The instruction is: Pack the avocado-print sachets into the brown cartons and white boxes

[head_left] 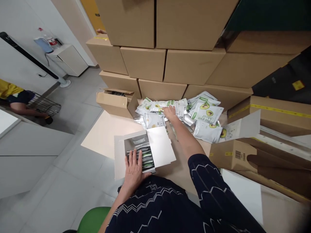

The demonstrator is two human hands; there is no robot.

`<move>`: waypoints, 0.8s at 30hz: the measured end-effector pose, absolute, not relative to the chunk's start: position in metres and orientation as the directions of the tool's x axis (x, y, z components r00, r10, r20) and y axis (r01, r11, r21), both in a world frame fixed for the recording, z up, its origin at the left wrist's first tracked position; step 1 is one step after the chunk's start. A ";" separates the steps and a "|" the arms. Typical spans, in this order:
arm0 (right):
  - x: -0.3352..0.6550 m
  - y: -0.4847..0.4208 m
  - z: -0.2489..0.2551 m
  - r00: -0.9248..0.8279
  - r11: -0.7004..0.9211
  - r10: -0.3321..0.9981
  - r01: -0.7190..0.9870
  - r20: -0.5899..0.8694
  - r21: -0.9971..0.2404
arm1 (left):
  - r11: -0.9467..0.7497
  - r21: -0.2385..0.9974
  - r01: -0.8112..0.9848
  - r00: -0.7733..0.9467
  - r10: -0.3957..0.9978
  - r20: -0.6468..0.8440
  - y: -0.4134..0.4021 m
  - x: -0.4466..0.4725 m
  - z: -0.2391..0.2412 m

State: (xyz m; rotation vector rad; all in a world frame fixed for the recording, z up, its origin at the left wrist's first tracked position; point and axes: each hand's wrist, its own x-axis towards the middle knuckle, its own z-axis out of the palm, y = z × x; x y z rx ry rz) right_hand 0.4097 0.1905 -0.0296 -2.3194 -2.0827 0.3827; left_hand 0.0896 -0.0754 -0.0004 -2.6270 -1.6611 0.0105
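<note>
My left hand (133, 169) lies over an open white carton (120, 163), its fingers stretched across upright pouches (147, 158) standing in a row inside. Its thumb rests at the carton's near edge. A white flap (160, 144) is folded out on the right. My right hand (170, 112) reaches to a heap of silvery-white pouches printed with avocados and the words "Su-per Meal". Its fingers are curled on one pouch (156, 106) at the top of the heap. More pouches (206, 112) lie to the right of that hand.
Stacked brown cardboard boxes (143, 63) wall off the table's back. A small open box (113, 103) stands left of the heap. On the right are an open brown carton (224, 155) and white flat-packed cartons (247, 124). Another person's arm (26, 109) shows at far left.
</note>
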 end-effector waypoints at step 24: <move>0.484 0.118 0.168 0.648 -0.064 0.368 0.734 0.667 -0.677 | -0.409 -0.008 0.912 0.409 0.912 0.020 -0.074 0.091 -0.001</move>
